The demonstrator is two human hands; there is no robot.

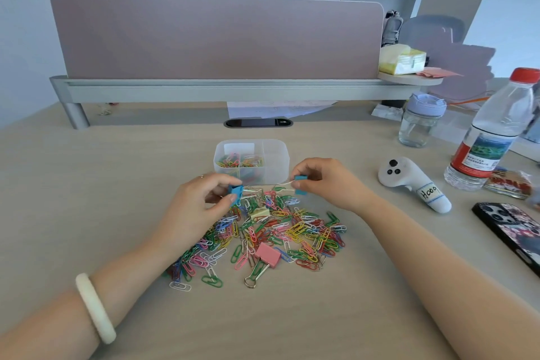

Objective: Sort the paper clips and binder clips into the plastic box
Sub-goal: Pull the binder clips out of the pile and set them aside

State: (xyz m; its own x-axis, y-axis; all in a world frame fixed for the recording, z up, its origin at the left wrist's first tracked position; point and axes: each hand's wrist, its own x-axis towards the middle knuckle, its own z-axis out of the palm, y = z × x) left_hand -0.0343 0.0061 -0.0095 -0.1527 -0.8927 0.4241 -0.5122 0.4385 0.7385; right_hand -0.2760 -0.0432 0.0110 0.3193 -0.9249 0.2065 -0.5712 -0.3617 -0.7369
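A heap of coloured paper clips (pixel 292 231) lies on the desk in front of me, with a pink binder clip (pixel 267 254) and a pale yellow binder clip (pixel 258 213) among them. Behind the heap stands the clear plastic box (pixel 277 161); its left compartment holds paper clips. My left hand (pixel 198 207) pinches a blue binder clip (pixel 236 190) just above the heap's far left. My right hand (pixel 324 181) holds a second blue binder clip (pixel 300 184) near the box's front right corner.
A white controller (pixel 409 181) lies to the right, with a phone (pixel 511 231) at the right edge. A water bottle (pixel 493 131) and a small clear cup (pixel 420 120) stand at the back right. A pink desk divider (pixel 216 38) closes the back.
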